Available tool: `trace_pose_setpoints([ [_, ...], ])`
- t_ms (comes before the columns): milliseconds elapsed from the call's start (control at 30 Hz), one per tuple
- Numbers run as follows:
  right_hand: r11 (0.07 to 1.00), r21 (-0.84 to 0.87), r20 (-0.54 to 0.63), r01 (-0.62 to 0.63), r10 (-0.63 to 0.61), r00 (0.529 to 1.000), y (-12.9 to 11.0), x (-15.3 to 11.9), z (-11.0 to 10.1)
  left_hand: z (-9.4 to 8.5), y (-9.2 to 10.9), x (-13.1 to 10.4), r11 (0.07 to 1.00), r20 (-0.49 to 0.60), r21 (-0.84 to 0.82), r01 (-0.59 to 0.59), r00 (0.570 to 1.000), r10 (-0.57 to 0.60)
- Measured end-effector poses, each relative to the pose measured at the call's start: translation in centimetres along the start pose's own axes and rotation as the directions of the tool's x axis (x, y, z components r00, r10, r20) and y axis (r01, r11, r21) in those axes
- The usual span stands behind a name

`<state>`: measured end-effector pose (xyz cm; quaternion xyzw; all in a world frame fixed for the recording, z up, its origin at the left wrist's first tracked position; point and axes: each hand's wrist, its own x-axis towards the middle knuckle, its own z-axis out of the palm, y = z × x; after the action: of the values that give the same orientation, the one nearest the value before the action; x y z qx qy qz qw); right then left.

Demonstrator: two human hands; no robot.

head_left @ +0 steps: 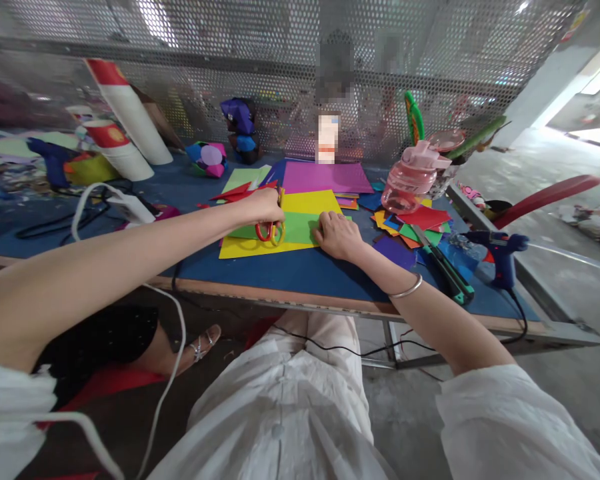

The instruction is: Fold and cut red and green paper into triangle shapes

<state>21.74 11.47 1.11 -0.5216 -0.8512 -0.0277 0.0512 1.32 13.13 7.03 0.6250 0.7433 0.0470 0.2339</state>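
Note:
My left hand (267, 205) is closed around an item with red and yellow loops (278, 234), possibly scissors, whose loops show below the fingers. Under it lies a green sheet (299, 228) on top of larger yellow paper (310, 201). My right hand (337, 235) rests on the right part of these sheets, its fingers slightly bent and apart, holding nothing. Red folded paper (237, 193) is just left of my left hand. Purple sheets (325, 178) lie behind the yellow paper.
On the right of the blue table (325, 279) are a pink bottle (411, 179), coloured paper scraps (427, 219), a green-and-black cutter (445, 270) and a glue gun (503, 257). White-and-red cups (123, 155), a white cable and another person's leg (167, 353) are on the left.

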Motion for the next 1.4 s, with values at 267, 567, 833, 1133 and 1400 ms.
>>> trace_pose_setpoints([
  [267, 1.0, -0.01, 0.001, -0.002, 0.002, 1.0, -0.1, 0.0, 0.0, -1.1, -2.4, 0.3, 0.995, -0.039, 0.09, 0.037, 0.999, -0.034],
  [567, 1.0, -0.016, -0.004, 0.008, -0.008, 1.0, 0.1, 0.1, 0.3, -2.5, -4.5, 0.5, 0.983, -0.099, 0.165, 0.082, 0.993, -0.066],
  [833, 1.0, -0.022, -0.008, 0.008, -0.008, 1.0, 0.0, -0.1, 0.2, -3.1, -5.0, -0.2, 0.966, -0.106, 0.218, 0.138, 0.987, -0.117],
  [1133, 1.0, -0.014, -0.009, 0.004, -0.004, 1.0, 0.1, 0.0, 0.3, -4.5, -6.6, -1.4, 0.939, -0.029, 0.28, 0.199, 0.98, -0.199],
  [1400, 1.0, -0.009, -0.01, 0.004, -0.004, 1.0, 0.1, 0.0, 0.3, -4.7, -6.8, -1.4, 0.929, -0.004, 0.292, 0.227, 0.972, -0.236],
])
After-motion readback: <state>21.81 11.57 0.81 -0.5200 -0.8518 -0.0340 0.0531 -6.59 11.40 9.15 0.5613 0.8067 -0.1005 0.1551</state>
